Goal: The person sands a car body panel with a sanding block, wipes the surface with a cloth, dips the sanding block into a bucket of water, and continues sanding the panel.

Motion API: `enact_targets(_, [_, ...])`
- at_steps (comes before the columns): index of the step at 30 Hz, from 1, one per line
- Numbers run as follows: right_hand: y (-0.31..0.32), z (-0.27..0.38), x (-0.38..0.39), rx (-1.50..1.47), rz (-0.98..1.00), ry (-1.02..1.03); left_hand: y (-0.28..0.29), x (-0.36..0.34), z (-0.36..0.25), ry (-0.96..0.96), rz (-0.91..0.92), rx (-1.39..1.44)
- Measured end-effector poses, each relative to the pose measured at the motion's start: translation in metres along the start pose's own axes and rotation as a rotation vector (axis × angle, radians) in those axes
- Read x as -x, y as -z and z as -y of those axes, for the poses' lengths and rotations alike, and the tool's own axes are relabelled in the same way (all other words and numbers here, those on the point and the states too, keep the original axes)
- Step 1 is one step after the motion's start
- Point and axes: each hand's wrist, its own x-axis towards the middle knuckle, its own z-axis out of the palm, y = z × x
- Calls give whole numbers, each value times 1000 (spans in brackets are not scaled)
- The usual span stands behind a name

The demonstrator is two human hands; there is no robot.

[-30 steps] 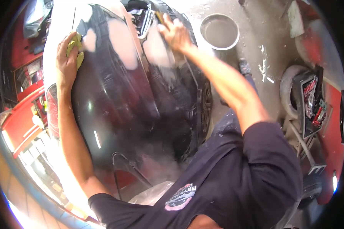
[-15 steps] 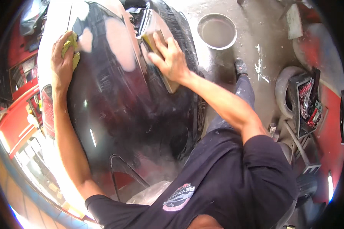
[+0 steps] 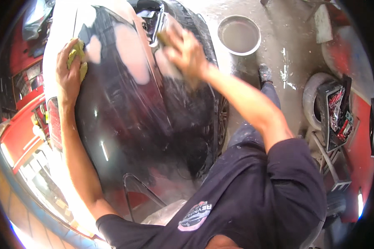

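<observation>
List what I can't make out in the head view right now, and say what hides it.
All in the head view:
Block: outline smeared by motion blur, its middle covered by the right hand, whose fingers are blurred too.
Yellow cloth: full shape hidden by the left hand.
Black car body: far end cut off by the upper edge.
Small items in the black tray: too small to identify.

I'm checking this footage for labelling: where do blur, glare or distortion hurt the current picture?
Head view: right grip and its block motion-blurred, left grip crisper; head view: strong glare beside the left forearm, a bright streak on the dark car panel; head view: straight edges bend near the picture's border.
</observation>
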Motion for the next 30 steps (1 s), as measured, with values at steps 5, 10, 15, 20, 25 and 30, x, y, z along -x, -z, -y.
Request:
enact_targets(5, [-4, 5, -22, -135, 89, -487, -9, 7, 9, 7, -7, -18])
enact_targets(10, [22, 76, 37, -203, -8, -195, 7, 10, 12, 17, -3, -36])
enact_targets(15, [9, 1, -3, -37, 20, -399, -11, -5, 5, 9, -8, 4])
enact_targets(20, [30, 91, 63, -93, -104, -190, 2, 12, 11, 19, 1, -10])
enact_targets(25, [4, -22, 26, 59, 49, -104, -15, -6, 3, 14, 16, 20])
enact_targets(30, [24, 88, 74, -172, -22, -287, 0, 12, 16, 3, 3, -26])
